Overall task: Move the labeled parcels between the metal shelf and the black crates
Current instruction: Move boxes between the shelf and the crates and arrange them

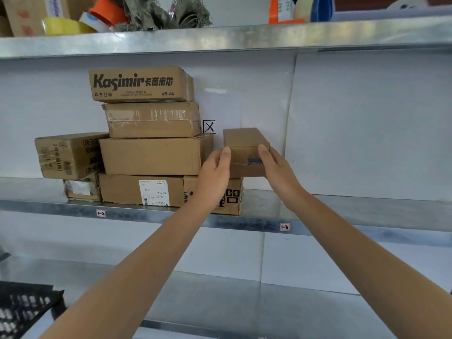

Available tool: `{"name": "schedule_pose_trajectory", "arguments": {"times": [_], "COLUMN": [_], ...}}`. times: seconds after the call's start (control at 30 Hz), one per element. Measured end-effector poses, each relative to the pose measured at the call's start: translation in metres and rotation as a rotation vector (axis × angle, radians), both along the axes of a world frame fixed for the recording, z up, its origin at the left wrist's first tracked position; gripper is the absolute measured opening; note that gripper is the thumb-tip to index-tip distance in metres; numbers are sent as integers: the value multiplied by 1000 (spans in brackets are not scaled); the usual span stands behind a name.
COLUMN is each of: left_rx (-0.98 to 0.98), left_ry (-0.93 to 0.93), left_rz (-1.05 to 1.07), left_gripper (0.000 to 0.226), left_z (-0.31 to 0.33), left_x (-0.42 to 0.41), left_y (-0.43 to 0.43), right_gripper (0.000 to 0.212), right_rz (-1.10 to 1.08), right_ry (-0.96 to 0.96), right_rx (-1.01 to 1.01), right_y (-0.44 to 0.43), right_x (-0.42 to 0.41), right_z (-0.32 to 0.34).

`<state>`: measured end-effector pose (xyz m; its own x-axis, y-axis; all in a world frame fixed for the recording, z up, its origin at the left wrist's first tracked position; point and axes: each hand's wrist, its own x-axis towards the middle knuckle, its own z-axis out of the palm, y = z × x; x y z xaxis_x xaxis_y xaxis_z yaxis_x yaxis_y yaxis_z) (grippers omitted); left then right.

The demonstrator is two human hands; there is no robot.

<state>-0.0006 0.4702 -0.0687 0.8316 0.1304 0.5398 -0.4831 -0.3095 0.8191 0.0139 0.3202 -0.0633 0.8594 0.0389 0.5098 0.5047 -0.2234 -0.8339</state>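
1. Held item. The small parcel (pixel 244 145), a plain brown carton, sits just above the centre of the view, at 12 o'clock from my forearms. My left hand (pixel 215 174) grips its left side and my right hand (pixel 277 174) grips its right side. The fingers (pixel 226 154) are closed narrowly on the carton: one thumb lies at each upper front corner, and the remaining digits pass round the sides, out of sight.

2. Position. The small parcel is inside the middle bay of the metal shelf (pixel 146 215). Its lower edge meets the top of the bottom carton (pixel 122 189), at that carton's right end. I cannot tell whether it rests there or is carried just clear.

3. Adjacent stock. At 9 o'clock from the small parcel stands a stack. From the bottom carton, which bears a white label, it rises through a plain carton (pixel 151 156) and a taped carton (pixel 151 119) to the Kasimir carton (pixel 139 84). Further towards 9 o'clock, a printed carton (pixel 68 155) lies on a flat parcel (pixel 83 190).

4. Shelf markings. Tag 1-2 (pixel 100 213) is on the shelf lip at 7 o'clock from the small parcel, and tag 1-3 (pixel 284 226) at 5 o'clock.

5. Crate. The black crate (pixel 22 311) is at 8 o'clock in the view, well apart from both hands.

6. Upper level. Tape rolls (pixel 63 25) lie at 11 o'clock.
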Motion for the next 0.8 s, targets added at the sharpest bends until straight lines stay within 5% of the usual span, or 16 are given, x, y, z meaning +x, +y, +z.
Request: {"name": "schedule_pose_trajectory", "arguments": {"times": [0.4, 0.8], "left_rx": [-369, -437], "left_ry": [-130, -91], "left_rz": [-97, -217], "left_gripper": [20, 9], "left_z": [-27, -63], "left_x": [-73, -85], "left_y": [-23, -29], "right_gripper": [15, 48], "right_rz": [70, 407], "right_ry": [35, 352], "right_rx": [470, 550], "right_y": [-35, -58], "right_x": [-65, -77], "right_z": [-34, -81]}}
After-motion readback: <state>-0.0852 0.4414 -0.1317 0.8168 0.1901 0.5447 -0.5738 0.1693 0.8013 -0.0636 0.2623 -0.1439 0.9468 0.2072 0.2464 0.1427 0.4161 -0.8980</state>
